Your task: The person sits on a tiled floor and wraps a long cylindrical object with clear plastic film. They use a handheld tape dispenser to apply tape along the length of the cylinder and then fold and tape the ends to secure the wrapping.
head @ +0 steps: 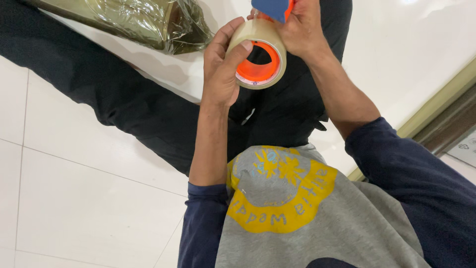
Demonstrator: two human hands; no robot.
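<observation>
Bright, even indoor light. The white floor tiles (pixel 74 198) gleam, with glare at the upper right. Highlights glint off the plastic-wrapped bundle (pixel 134 20). Shadows are soft; focus is sharp throughout.

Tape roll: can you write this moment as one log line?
left hand: holds tape roll | right hand: on dispenser | wrapped bundle: on floor
</observation>
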